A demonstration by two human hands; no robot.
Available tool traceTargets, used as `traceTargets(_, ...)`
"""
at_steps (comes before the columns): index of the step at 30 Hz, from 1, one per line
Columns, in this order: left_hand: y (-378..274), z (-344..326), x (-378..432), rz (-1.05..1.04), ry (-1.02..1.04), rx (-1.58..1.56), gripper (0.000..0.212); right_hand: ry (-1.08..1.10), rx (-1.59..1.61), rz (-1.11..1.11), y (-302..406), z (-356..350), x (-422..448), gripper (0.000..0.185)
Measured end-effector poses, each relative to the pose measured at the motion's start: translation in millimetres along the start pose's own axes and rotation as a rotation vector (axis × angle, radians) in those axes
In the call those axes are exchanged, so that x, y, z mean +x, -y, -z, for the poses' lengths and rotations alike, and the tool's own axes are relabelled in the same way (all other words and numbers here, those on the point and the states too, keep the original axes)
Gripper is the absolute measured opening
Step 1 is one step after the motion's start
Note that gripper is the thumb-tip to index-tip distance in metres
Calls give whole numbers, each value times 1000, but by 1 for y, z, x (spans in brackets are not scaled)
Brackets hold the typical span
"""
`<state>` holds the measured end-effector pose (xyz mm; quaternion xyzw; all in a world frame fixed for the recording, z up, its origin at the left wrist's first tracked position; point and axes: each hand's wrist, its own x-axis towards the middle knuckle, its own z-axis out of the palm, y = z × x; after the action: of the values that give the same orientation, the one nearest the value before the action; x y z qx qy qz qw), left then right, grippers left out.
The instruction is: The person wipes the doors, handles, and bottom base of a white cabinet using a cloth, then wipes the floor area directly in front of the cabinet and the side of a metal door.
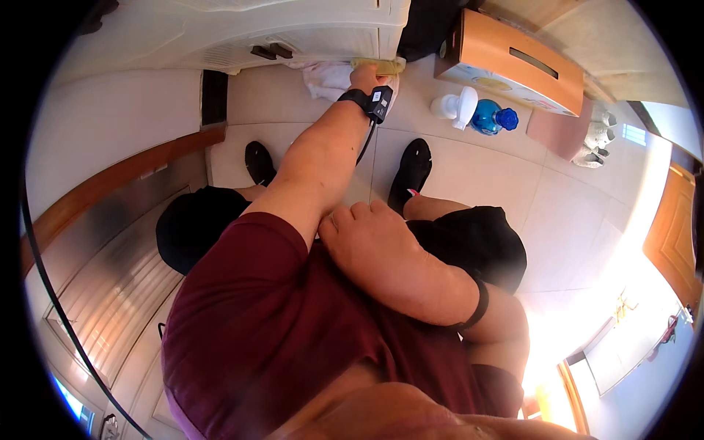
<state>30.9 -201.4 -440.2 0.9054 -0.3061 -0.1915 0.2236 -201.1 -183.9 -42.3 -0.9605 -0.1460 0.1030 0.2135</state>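
Note:
My left hand (365, 77) reaches far forward to the floor at the foot of a white cabinet. Its fingers are closed on a yellow-green cloth (389, 66), and the palm side is hidden. A crumpled white cloth (329, 80) lies under and beside this hand, against the cabinet base. On the left wrist sits a black strap with a small boxed device (378, 104) and a cable. Close to my body, my right hand (374, 236) rests by the inside of my left elbow. Its fingers are curled with nothing visible in them; the fingertips are hidden.
The white cabinet (330, 47) with dark handles stands ahead. Right of the cloths are a white bottle (444, 106), a blue liquid bottle (489, 117) and an orange carton (517, 49). Pale shoes (598, 137) stand farther right. A black cable (58, 308) hangs at left.

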Motion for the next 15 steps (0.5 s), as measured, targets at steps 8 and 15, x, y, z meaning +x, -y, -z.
traceTargets(8,-76,100,-23,63,200,-12,34,115,3,-24,-5,-10,2,9)
traceTargets(15,-134,198,-76,-194,8,-470,25,143,73,39,0,-19,19,8)
